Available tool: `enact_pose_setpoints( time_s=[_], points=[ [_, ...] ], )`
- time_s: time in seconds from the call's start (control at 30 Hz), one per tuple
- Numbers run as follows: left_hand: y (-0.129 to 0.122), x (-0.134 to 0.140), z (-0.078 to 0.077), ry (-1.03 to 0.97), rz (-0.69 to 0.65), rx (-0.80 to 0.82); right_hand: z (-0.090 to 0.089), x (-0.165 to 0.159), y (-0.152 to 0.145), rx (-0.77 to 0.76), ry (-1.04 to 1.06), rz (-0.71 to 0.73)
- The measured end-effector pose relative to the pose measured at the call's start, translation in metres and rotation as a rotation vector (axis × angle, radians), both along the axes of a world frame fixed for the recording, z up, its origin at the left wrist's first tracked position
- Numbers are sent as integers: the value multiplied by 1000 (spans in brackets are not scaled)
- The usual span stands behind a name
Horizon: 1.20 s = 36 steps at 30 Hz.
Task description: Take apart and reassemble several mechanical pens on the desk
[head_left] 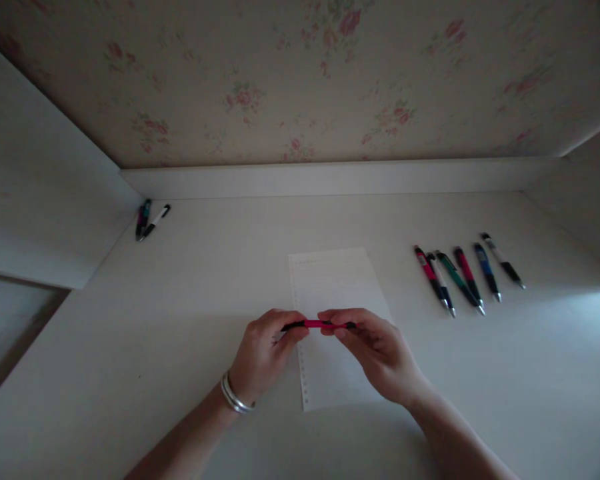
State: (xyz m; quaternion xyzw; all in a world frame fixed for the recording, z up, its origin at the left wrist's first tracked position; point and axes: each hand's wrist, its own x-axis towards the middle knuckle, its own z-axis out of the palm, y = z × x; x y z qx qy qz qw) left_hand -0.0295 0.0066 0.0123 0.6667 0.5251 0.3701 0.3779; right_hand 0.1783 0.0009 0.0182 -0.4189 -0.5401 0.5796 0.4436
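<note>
A red and black pen (314,324) lies level between my two hands, above a sheet of lined paper (333,373) with punched holes down its left edge. My left hand (267,347), with silver bangles at the wrist, pinches the black end on the left. Thumb and fingers of my right hand (375,350) close on the pen's right part, near its other black end. Parts of the pen are hidden behind the fingertips.
Several pens lie in a loose row at the right, among them a green pen (453,272) and a blue pen (486,267). In the far left corner rest a white and black pen (159,219) and darker pens (143,219). A flowered wall (280,87) bounds the white desk (220,267) behind.
</note>
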Motion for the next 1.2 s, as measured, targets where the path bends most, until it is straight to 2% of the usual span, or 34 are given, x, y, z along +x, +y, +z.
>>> enact_pose_setpoints(
  time_s=[0.17,0.4,0.57,0.7,0.83,1.0,1.2],
  points=[
    [1,-1,1,68,-49,144,1,1,2,-35,-33,-9],
    [-1,-2,-4,152,-5,298,-5,0,3,-41,-152,-52],
    [-2,-4,-3,222,-18,397,-4,1,4,35,-368,-91],
    [-3,-5,-3,202,-49,390,1,0,3,70,-499,-86],
    [-3,-4,-3,225,-57,419,0,1,1,111,-488,-86],
    [-1,-2,-5,267,-40,520,-2,2,0,218,-333,-33],
    [0,-2,-6,265,-60,546,2,2,2,183,-418,-52]
  ],
)
